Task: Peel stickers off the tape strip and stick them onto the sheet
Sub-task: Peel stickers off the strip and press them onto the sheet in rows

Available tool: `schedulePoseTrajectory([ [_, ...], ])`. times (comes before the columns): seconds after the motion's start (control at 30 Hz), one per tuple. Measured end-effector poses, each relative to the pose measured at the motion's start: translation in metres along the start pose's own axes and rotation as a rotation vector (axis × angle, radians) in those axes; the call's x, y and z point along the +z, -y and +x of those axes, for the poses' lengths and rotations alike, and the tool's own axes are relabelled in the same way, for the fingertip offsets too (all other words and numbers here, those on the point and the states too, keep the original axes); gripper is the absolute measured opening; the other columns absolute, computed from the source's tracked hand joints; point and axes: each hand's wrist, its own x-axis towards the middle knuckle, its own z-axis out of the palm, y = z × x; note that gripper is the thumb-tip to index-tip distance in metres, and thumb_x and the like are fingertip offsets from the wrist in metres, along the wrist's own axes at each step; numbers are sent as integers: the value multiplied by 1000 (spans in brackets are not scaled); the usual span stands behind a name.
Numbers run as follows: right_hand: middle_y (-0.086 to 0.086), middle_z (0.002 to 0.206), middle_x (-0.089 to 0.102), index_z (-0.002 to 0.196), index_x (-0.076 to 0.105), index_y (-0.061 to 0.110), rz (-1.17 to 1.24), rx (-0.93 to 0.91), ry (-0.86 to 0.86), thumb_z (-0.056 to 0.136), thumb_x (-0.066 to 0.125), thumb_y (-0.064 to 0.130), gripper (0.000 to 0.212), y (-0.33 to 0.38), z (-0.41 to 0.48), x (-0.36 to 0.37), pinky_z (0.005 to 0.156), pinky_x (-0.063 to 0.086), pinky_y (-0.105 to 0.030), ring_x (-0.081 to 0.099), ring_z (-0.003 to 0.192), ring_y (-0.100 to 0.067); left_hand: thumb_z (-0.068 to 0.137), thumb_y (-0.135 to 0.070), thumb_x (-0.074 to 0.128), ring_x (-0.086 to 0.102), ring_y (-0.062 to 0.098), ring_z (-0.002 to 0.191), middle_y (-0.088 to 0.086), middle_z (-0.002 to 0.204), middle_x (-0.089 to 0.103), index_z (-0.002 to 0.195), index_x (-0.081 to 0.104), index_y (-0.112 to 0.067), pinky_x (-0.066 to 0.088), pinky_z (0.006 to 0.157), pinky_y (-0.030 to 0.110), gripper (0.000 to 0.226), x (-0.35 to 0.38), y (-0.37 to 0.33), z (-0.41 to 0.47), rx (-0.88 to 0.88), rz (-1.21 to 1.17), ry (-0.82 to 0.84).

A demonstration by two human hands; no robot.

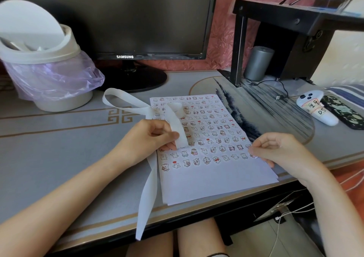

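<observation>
A white sheet [212,180] lies on the desk, its upper part covered with rows of small cartoon stickers. A long white tape strip [126,102] loops over the sheet's left side and hangs past the desk's front edge. My left hand [151,136] pinches the strip between thumb and fingers at the sheet's left edge. My right hand [279,150] has curled fingers, and its fingertips pinch a small sticker [253,155] at the right end of a lower sticker row, touching the sheet.
A lidded bin [45,65] with a purple bag stands at the back left. A Samsung monitor [141,20] is behind the sheet. A black shelf [291,32], a grey cylinder [258,63], a white controller [317,110] and a dark phone [344,113] sit to the right.
</observation>
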Motion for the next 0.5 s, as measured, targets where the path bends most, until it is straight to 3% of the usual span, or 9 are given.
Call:
schedulePoseTrajectory([
  [0.07,-6,63,62,76,67,5,-16,-20,-15,77,75,7,8,0,1,2,46,37,-16,45,40,-2,88,-13,63,70,16,73,12,78,74,82,68,2,54,75,17,17,0,0,0,-1,5,-3],
  [0.13,-6,66,64,74,68,8,-31,-45,-40,74,77,8,9,-2,1,4,51,39,-13,50,49,-4,88,-14,64,70,15,73,9,77,74,81,68,1,54,77,17,17,1,1,0,0,16,-5],
  [0.23,-6,68,62,71,70,14,-59,-81,-79,70,81,13,12,-6,0,3,62,40,-27,49,60,-15,88,-15,64,70,14,74,7,77,75,80,68,0,53,79,17,17,0,1,0,-2,27,-2],
  [0.4,-5,74,57,81,64,19,-54,-65,-100,68,83,17,23,-12,2,1,66,41,-35,48,63,-19,88,-16,64,70,13,75,5,78,75,82,68,0,53,79,15,18,0,2,1,-11,34,2],
  [0.5,-8,78,61,82,64,18,-70,-58,-88,73,79,14,17,-14,3,0,70,44,-34,52,69,-21,88,-17,64,70,12,74,4,76,75,78,68,-4,53,78,14,17,0,1,1,-12,29,4],
])
